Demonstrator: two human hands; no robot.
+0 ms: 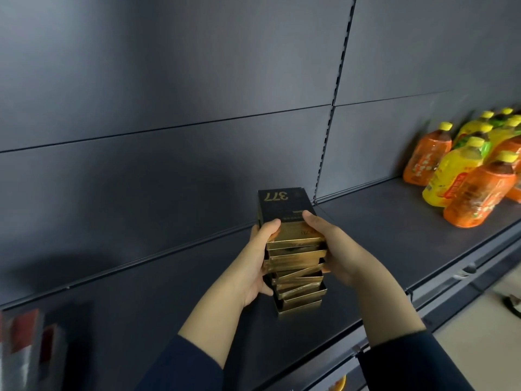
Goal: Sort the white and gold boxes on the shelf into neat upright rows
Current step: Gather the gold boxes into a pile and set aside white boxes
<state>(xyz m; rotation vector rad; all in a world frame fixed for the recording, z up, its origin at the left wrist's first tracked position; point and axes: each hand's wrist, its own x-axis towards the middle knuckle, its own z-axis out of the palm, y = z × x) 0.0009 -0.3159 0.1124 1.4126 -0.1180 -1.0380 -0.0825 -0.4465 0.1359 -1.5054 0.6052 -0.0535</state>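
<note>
Boxes (296,266), between both hands' grip

Far bottles (504,128): cut off by the right edge — labels unreadable.
Near-left object (25,354): blurred, cropped.
Stack (296,266) sides: hidden by both hands — count unclear.

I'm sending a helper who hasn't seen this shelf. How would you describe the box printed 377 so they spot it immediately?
On the dark shelf, left of the orange and yellow bottles, both hands grip a row of gold-edged boxes. The 377 box stands at the far end, nearest the back wall. Its black face with upside-down gold numerals sets it apart; the others show only gold edges.
</note>
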